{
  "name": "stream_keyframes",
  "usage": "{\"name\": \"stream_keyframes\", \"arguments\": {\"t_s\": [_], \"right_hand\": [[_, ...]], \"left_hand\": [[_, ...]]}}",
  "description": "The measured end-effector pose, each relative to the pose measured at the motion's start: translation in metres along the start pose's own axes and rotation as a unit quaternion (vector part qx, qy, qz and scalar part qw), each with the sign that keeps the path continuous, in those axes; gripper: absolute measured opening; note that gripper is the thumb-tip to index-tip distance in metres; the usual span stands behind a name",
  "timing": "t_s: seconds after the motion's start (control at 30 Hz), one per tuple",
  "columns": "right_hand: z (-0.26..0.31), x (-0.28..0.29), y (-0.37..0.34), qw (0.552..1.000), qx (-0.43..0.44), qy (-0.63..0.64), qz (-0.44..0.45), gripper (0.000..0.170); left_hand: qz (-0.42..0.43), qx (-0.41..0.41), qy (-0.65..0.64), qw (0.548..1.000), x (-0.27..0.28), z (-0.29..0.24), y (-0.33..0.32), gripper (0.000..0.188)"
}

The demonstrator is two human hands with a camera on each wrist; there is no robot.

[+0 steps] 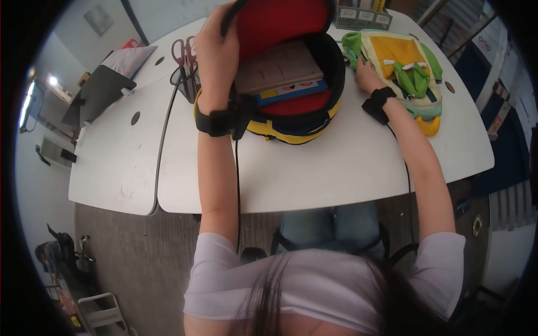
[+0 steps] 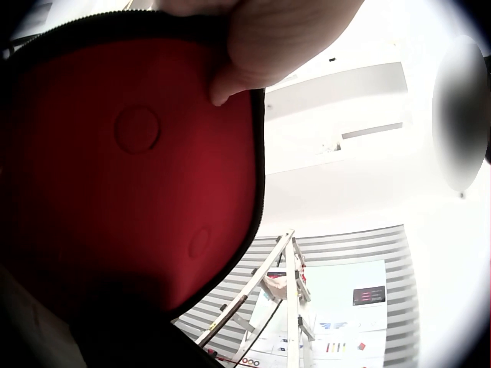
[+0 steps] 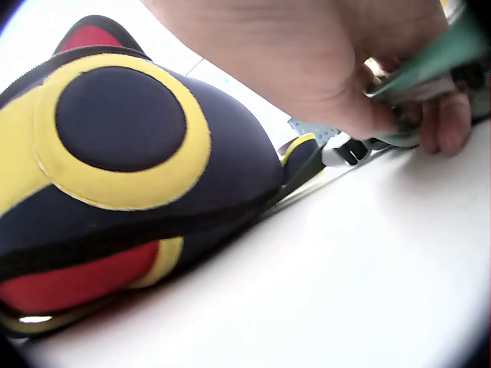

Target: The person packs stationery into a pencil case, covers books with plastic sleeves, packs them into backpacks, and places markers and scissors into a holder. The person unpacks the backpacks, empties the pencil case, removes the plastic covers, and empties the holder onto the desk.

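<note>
A navy backpack with yellow trim (image 1: 300,131) lies on the table, its red-lined flap (image 1: 280,25) raised. My left hand (image 1: 217,61) grips the flap's edge, the thumb on the red lining (image 2: 138,199) in the left wrist view. Inside the bag are a stack of papers or books (image 1: 280,64) and a blue book (image 1: 300,88). To the right lies a green, cream and yellow bag (image 1: 395,50). At its left edge my right hand (image 1: 367,77) pinches a green strap (image 3: 437,57); a buckle (image 3: 345,150) is near the fingers in the right wrist view.
Scissors (image 1: 182,53) stand in a holder left of the backpack. A grey basket (image 1: 363,19) sits at the back, and a dark flat object (image 1: 106,89) is on the left table (image 1: 112,162). Ladder rails (image 1: 499,103) are at the right.
</note>
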State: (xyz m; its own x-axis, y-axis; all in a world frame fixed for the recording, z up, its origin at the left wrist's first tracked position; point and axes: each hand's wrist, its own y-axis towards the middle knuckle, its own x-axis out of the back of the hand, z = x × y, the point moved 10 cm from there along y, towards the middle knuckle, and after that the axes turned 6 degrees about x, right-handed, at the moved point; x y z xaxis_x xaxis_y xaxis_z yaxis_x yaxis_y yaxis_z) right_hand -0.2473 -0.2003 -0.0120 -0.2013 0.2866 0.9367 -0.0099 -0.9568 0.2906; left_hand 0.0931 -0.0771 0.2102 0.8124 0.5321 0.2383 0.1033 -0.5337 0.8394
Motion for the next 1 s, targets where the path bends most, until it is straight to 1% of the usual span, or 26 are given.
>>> {"name": "stream_keyframes", "arguments": {"t_s": [0.07, 0.13, 0.27, 0.33, 0.37, 0.43, 0.47, 0.5, 0.53, 0.57, 0.6, 0.63, 0.7, 0.77, 0.8, 0.83, 0.87, 0.9, 0.93, 0.97, 1.0], "right_hand": [[0.005, 0.007, -0.009, 1.000, 0.015, -0.011, -0.005, 0.049], [0.027, 0.015, -0.027, 0.996, 0.052, 0.014, 0.078, 0.052], [0.035, 0.027, -0.045, 0.992, 0.062, 0.026, 0.111, 0.054], [0.038, 0.030, -0.047, 0.986, 0.094, 0.047, 0.129, 0.053], [0.035, 0.031, -0.047, 0.986, 0.094, 0.048, 0.129, 0.053], [0.038, 0.056, -0.045, 0.988, 0.144, 0.039, 0.027, 0.049], [0.045, 0.065, -0.045, 0.988, 0.145, 0.039, 0.027, 0.049], [0.066, 0.103, -0.049, 0.975, 0.192, 0.090, -0.067, 0.042], [0.086, 0.140, -0.058, 0.949, 0.235, 0.141, -0.159, 0.035], [0.105, 0.158, -0.065, 0.948, 0.235, 0.143, -0.158, 0.035], [0.126, 0.171, -0.071, 0.937, 0.236, 0.225, -0.123, 0.032], [0.144, 0.173, -0.072, 0.919, 0.234, 0.305, -0.087, 0.029], [0.193, 0.159, -0.076, 0.903, 0.335, 0.267, -0.017, 0.028], [0.229, 0.118, -0.075, 0.895, 0.425, 0.124, 0.054, 0.040], [0.234, 0.100, -0.070, 0.895, 0.424, 0.128, 0.054, 0.040], [0.237, 0.073, -0.064, 0.903, 0.415, 0.078, 0.075, 0.049], [0.239, 0.051, -0.058, 0.909, 0.405, 0.028, 0.095, 0.059], [0.246, 0.045, -0.055, 0.908, 0.407, 0.030, 0.093, 0.059], [0.253, 0.040, -0.053, 0.903, 0.423, -0.017, 0.078, 0.066], [0.258, 0.033, -0.052, 0.894, 0.438, -0.064, 0.063, 0.073], [0.260, 0.026, -0.049, 0.895, 0.440, -0.052, 0.057, 0.074]], "left_hand": [[0.003, 0.006, 0.009, 1.000, -0.002, 0.002, -0.002, 0.022], [0.012, 0.009, 0.013, 1.000, -0.005, 0.004, -0.002, 0.023], [0.032, 0.013, 0.001, 0.999, -0.008, 0.003, -0.002, 0.023], [0.048, 0.001, 0.005, 0.999, -0.009, -0.004, -0.003, 0.024], [0.048, 0.000, 0.005, 0.999, -0.008, -0.005, -0.003, 0.024], [0.073, 0.003, 0.000, 0.997, -0.011, -0.006, -0.004, 0.024], [0.073, 0.003, 0.001, 0.997, -0.011, -0.006, -0.003, 0.024], [0.077, -0.001, 0.001, 0.997, -0.012, -0.007, -0.003, 0.024], [0.081, -0.005, 0.001, 0.997, -0.013, -0.007, -0.003, 0.024], [0.083, -0.005, 0.002, 0.997, -0.013, -0.009, -0.004, 0.024], [0.088, 0.003, 0.008, 0.996, -0.014, -0.010, -0.004, 0.024], [0.094, 0.012, 0.014, 0.995, -0.015, -0.010, -0.004, 0.024], [0.103, -0.002, 0.017, 0.995, -0.017, -0.012, -0.005, 0.024], [0.113, -0.015, 0.022, 0.993, -0.016, -0.013, -0.007, 0.024], [0.137, -0.028, 0.021, 0.990, -0.019, -0.014, -0.009, 0.023], [0.160, -0.042, 0.021, 0.986, -0.021, -0.016, -0.010, 0.023], [0.161, -0.042, 0.024, 0.986, -0.019, -0.017, -0.011, 0.023], [0.198, -0.053, 0.023, 0.979, -0.023, -0.022, -0.014, 0.021], [0.233, -0.063, 0.021, 0.970, -0.026, -0.026, -0.017, 0.020], [0.234, -0.063, 0.023, 0.970, -0.023, -0.027, -0.018, 0.020], [0.260, -0.060, 0.021, 0.964, -0.025, -0.028, -0.021, 0.021]]}}
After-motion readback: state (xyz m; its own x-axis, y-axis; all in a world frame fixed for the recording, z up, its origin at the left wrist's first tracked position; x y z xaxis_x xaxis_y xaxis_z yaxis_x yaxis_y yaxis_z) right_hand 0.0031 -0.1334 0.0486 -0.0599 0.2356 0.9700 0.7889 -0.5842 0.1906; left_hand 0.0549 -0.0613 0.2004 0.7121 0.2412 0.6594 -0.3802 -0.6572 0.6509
